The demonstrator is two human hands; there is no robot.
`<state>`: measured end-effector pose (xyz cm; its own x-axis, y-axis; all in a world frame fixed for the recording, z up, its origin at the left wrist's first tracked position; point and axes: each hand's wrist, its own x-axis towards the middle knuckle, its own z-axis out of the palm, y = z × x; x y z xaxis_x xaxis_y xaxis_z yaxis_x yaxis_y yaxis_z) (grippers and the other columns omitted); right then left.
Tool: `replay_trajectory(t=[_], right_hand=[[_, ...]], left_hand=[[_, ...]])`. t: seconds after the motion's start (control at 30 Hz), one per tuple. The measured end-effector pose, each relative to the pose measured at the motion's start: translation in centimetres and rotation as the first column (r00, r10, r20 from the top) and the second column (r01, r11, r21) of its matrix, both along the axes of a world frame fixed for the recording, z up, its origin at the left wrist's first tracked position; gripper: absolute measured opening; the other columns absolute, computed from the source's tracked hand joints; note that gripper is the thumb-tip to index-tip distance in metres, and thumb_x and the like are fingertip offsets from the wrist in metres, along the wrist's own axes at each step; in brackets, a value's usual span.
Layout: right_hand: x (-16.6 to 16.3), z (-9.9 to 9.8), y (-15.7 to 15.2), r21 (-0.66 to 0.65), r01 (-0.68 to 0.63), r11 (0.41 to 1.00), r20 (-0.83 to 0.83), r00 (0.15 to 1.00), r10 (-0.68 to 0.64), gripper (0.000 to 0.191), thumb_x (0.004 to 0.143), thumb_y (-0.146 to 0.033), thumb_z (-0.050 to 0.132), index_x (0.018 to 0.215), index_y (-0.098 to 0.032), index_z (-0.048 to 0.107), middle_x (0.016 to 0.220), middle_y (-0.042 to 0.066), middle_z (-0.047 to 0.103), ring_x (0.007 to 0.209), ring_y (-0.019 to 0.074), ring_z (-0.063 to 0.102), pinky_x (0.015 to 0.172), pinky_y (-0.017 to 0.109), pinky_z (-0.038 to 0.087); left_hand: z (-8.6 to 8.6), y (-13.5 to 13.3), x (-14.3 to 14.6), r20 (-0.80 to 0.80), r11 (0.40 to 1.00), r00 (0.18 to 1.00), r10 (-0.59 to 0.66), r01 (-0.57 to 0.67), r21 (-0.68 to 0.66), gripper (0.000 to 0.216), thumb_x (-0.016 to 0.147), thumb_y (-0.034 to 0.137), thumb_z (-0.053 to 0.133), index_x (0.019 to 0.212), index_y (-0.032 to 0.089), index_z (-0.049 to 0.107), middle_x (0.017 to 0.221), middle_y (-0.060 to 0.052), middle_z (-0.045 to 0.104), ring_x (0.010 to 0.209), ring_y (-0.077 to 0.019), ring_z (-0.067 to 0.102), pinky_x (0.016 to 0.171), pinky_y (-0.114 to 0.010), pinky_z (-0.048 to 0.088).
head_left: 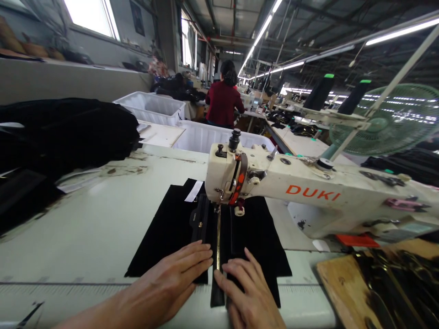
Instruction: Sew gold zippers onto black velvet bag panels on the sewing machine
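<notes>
Black fabric panels [164, 228] lie flat under the head of a white sewing machine [267, 173]. Down their middle runs a zipper [218, 237] with gold teeth, its upper end beneath the presser area. My left hand [171, 274] rests with outstretched fingers on the fabric to the zipper's left. On the other side, my right hand [248, 288] lies with spread fingers, its fingertips touching the zipper tape's edge. A black strip with a small gold pull [200, 224] and a white label [194, 191] sit left of the needle. The needle's point is too small to make out.
Dark fabric [68, 132] is heaped at the left. White plastic bins [151, 107] stand beyond the table. A wooden board [343, 288] with dark zipper pieces is at right. Thread cones [318, 93] and a green fan [394, 119] rise behind. A person in red [224, 105] works farther off.
</notes>
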<state>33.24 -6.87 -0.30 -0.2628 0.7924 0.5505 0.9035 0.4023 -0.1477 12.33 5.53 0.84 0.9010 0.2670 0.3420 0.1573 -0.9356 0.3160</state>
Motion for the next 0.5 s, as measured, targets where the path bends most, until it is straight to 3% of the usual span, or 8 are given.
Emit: replay_trajectory(t=[0.27, 0.5], right_hand=[[-0.31, -0.41, 0.23, 0.148, -0.005, 0.989, 0.157, 0.987, -0.018, 0.037, 0.086, -0.003, 0.045, 0.111, -0.015, 0.068, 0.102, 0.003, 0.074, 0.096, 0.0185, 0.068, 0.110, 0.039, 0.042], [-0.19, -0.12, 0.00, 0.116, -0.004, 0.993, 0.124, 0.992, -0.010, 0.037, 0.084, -0.004, 0.046, 0.111, -0.016, 0.067, 0.102, 0.003, 0.073, 0.099, 0.0183, 0.068, 0.107, 0.038, 0.045]], left_hand=[[0.75, -0.09, 0.13, 0.038, 0.999, 0.999, -0.031, 0.029, 0.042, 0.063, 0.085, 0.000, 0.038, 0.142, 0.024, 0.048, 0.134, -0.003, 0.061, 0.123, -0.0202, 0.058, 0.108, -0.032, 0.044], [1.05, 0.10, 0.36, 0.006, 0.990, 0.997, -0.075, 0.073, 0.123, 0.060, 0.084, -0.001, 0.038, 0.139, 0.020, 0.051, 0.129, -0.006, 0.066, 0.121, -0.0201, 0.060, 0.108, -0.034, 0.043]])
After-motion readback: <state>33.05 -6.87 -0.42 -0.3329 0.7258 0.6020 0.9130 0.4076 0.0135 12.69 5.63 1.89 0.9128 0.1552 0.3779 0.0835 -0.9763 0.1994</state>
